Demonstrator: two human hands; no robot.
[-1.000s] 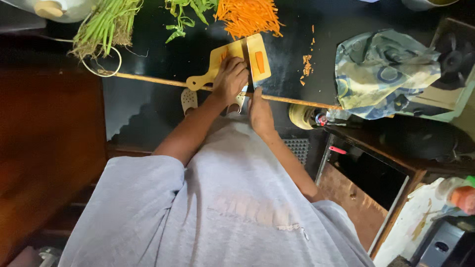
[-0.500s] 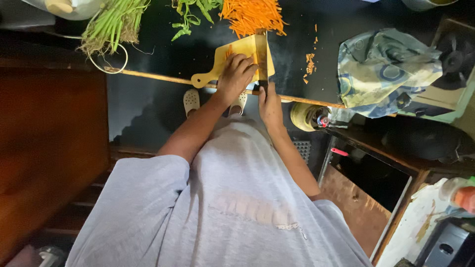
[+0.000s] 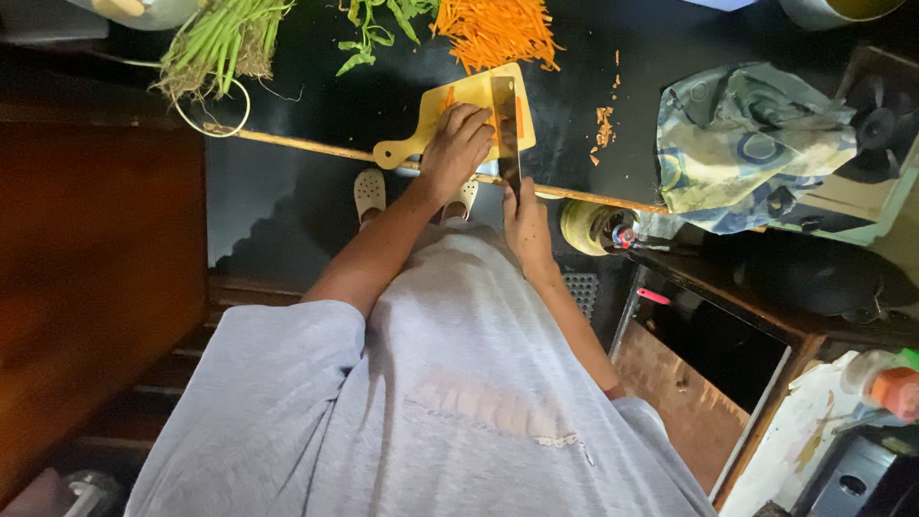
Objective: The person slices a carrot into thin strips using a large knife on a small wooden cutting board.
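Left hand [image 3: 458, 146]: pressed flat on carrot piece [image 3: 448, 100], on the small yellow wooden paddle-shaped board [image 3: 469, 113] on the black counter [image 3: 316, 105].
Right hand [image 3: 526, 215]: grip closed round the broad steel cleaver [image 3: 505, 124], blade across the board.
Around: orange shredded-carrot heap [image 3: 498, 31] beyond; green stalk bundle [image 3: 222, 40] far left; crumpled blue-patterned cloth [image 3: 747, 144] right.

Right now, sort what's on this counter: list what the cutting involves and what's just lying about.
In use:
left hand
right hand
knife
carrot piece
wooden cutting board
carrot strips

Lying about:
green stalk bunch
leafy greens
patterned cloth
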